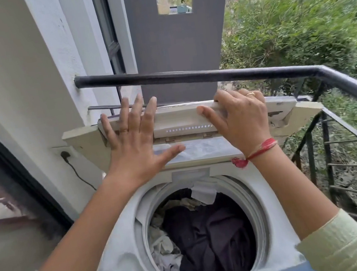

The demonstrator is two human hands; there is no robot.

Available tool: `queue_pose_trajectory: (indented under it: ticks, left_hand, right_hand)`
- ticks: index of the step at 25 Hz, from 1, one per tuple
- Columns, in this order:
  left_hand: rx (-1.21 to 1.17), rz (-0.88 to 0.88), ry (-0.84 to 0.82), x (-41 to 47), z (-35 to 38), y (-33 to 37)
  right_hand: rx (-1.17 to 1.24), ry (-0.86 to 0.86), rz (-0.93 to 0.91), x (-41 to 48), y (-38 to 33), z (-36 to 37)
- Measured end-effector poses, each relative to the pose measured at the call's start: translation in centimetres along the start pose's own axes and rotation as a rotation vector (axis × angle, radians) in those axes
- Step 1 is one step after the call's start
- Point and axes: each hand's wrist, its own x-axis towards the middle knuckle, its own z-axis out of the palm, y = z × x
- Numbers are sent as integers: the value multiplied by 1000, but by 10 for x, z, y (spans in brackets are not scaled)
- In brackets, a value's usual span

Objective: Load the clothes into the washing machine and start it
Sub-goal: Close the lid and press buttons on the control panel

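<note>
- Clothes (206, 234) lie inside the drum (255, 205), a dark garment uppermost with pale pieces to its left and behind it; loading looks done or nearly so, since the heap fills the drum well up.
- Lid (184, 120) is folded up behind the drum, its two panels hinged together; it stands raised so the opening is free.
- Left hand (132, 139) rests flat and open on the lid behind the drum, fingers spread, thumb on the lower panel; probably steadying the fold, not gripping.
- Right hand (238, 119) curls over the lid's top edge, fingers hooked behind it, thumb in front; a hold that suits pulling the lid forward and down over the drum.
- Railing (210, 75) runs close behind the lid; likely why both hands guide it.
- Start controls are not clearly visible; the near edge of the washer (112, 259) is cut off.
</note>
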Motion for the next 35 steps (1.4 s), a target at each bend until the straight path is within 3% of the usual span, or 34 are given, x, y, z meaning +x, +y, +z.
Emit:
queue_pose_trajectory:
  ticks: [7, 11, 16, 29, 33, 35]
  left_hand:
    - [-5, 32, -75, -150, 13, 31]
    - [-46, -10, -270, -233, 44, 44]
    - [-22, -32, -475, -279, 65, 46]
    - [-122, 2, -570, -288, 66, 36]
    - [-30, 153, -661, -288, 62, 29]
    - [6, 215, -685, -288, 61, 25]
  right_hand:
    - [35, -409, -209, -129, -7, -45]
    - [80, -523, -135, -221, -19, -31]
    - [108, -654, 12, -273, -27, -8]
    - [104, -754, 131, -289, -43, -10]
    - [247, -507, 298, -328, -41, -55]
    - [294, -490, 441, -359, -36, -81]
